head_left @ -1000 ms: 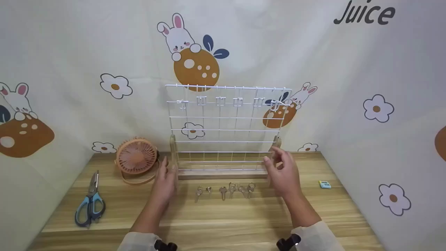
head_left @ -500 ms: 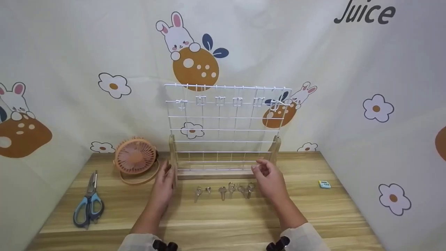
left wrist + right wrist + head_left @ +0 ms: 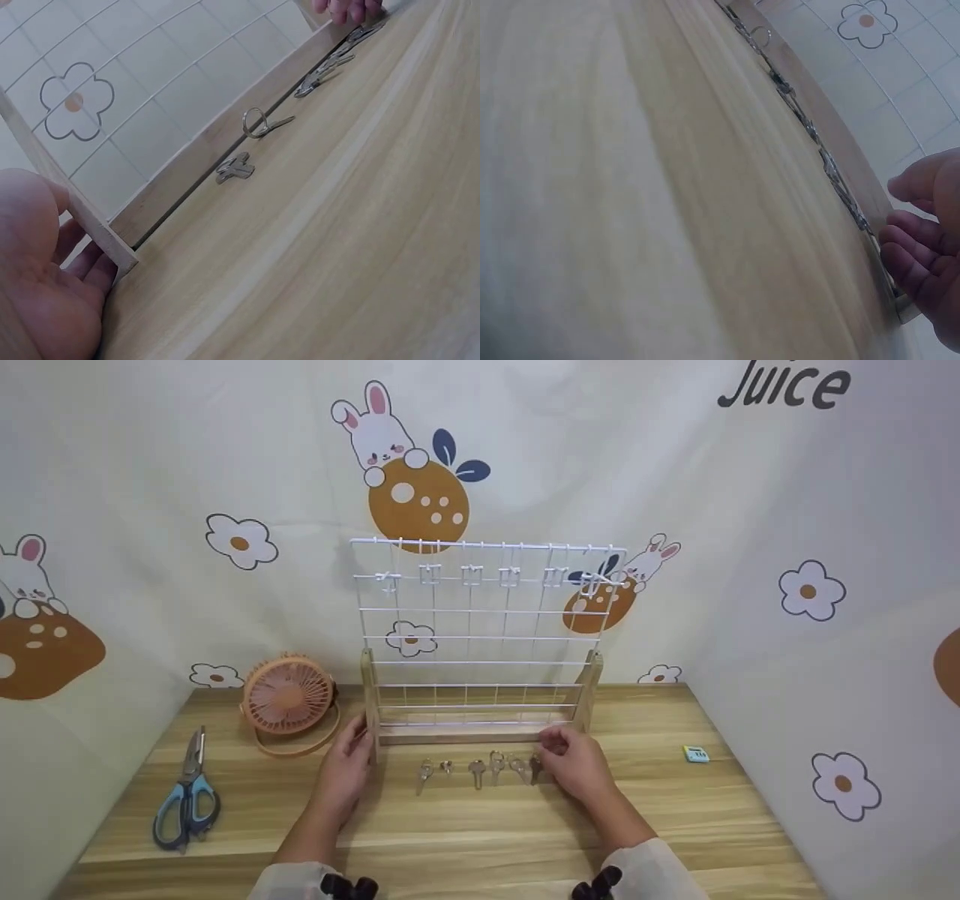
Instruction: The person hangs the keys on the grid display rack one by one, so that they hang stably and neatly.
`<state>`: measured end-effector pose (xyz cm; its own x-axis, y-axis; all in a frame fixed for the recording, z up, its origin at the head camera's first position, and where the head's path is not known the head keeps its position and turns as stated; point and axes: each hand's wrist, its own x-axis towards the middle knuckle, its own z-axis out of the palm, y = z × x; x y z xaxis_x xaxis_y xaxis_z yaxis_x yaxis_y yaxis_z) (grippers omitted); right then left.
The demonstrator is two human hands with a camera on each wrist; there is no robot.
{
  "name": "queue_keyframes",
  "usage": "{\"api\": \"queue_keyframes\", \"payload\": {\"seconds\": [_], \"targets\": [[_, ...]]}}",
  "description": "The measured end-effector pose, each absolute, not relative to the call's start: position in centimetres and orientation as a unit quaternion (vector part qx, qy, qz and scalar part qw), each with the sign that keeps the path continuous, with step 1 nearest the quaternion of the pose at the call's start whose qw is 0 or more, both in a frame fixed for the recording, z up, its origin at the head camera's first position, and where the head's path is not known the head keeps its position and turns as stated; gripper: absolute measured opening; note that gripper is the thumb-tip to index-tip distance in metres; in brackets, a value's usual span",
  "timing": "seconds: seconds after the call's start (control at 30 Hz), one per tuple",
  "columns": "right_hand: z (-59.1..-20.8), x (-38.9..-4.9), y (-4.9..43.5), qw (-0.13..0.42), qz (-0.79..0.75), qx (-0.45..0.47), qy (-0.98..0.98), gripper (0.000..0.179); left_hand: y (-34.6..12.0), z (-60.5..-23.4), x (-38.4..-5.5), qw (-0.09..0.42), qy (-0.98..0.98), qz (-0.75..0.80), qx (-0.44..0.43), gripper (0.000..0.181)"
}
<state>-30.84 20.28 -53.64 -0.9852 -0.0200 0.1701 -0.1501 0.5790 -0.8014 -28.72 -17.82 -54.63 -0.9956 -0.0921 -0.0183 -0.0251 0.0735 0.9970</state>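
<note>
A white wire grid rack stands upright in a wooden base. My left hand rests against the rack's left wooden leg; in the left wrist view its fingers reach partly behind that leg. Several keys lie in a row before the base, among them a flat silver key and a key with a ring. At the row's right end is a darker key, right at the fingertips of my right hand. In the right wrist view, thumb and fingers are bent but apart, with nothing between them.
White hooks hang along the rack's second bar. An orange fan stands left of the rack, with blue-handled scissors in front of it. A small light-blue device lies to the right. A patterned curtain surrounds the table.
My right hand has come from the rack's right leg, inward and down, to the rightmost key. The left hand stays at the left leg. The head view has shifted slightly.
</note>
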Motion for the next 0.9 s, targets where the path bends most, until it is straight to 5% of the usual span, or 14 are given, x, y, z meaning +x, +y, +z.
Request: {"api": "queue_keyframes", "payload": {"seconds": [0.33, 0.9], "targets": [[-54.13, -30.87, 20.48, 0.032, 0.438, 0.074, -0.896, 0.031, -17.67, -54.72, -28.84, 0.031, -0.731, -0.680, 0.050, 0.056], [-53.39, -30.98, 20.61, 0.046, 0.429, 0.060, -0.900, 0.015, -17.72, -54.83, -28.78, 0.030, -0.732, -0.679, 0.047, 0.055]]}}
